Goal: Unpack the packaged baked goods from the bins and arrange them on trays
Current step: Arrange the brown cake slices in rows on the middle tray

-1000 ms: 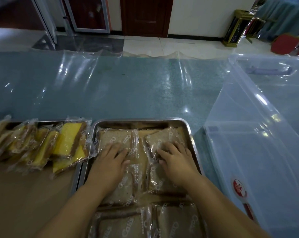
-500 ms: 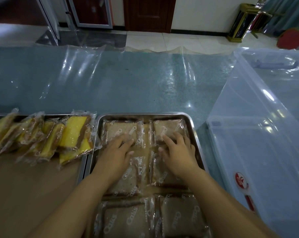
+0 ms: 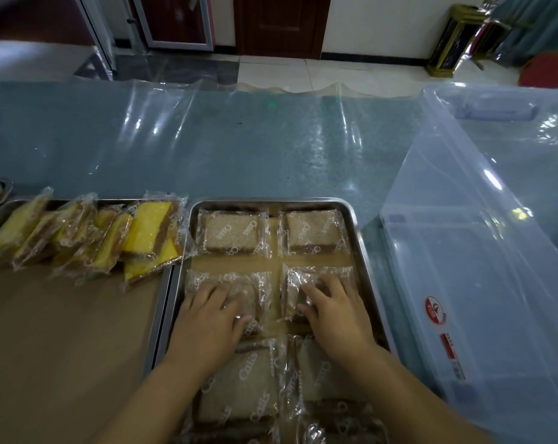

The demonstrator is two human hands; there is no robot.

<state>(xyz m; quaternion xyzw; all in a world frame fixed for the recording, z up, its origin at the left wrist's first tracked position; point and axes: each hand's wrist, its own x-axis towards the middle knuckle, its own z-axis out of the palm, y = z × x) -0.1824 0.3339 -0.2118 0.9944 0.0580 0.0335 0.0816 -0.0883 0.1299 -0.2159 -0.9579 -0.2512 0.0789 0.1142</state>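
Observation:
A steel tray (image 3: 365, 261) in front of me holds several clear-wrapped brown bread packets in two columns. Two packets (image 3: 231, 232) (image 3: 313, 230) lie free in the far row. My left hand (image 3: 212, 318) rests flat, fingers spread, on the left packet of the second row (image 3: 201, 278). My right hand (image 3: 335, 310) lies flat on the right packet of that row (image 3: 341, 272). More brown packets (image 3: 239, 386) fill the near rows under my forearms. A clear plastic bin (image 3: 482, 251) stands at the right, and I see nothing inside it.
A second steel tray (image 3: 13, 205) lined with brown paper sits at the left, with a leaning row of several yellow cake packets (image 3: 149, 229) along its far edge. The blue-green table (image 3: 223, 149) under clear film stretches beyond both trays.
Both hands slid back toward me from the far row onto the second-row packets. The two far packets now lie uncovered and squared up, with a gap behind them.

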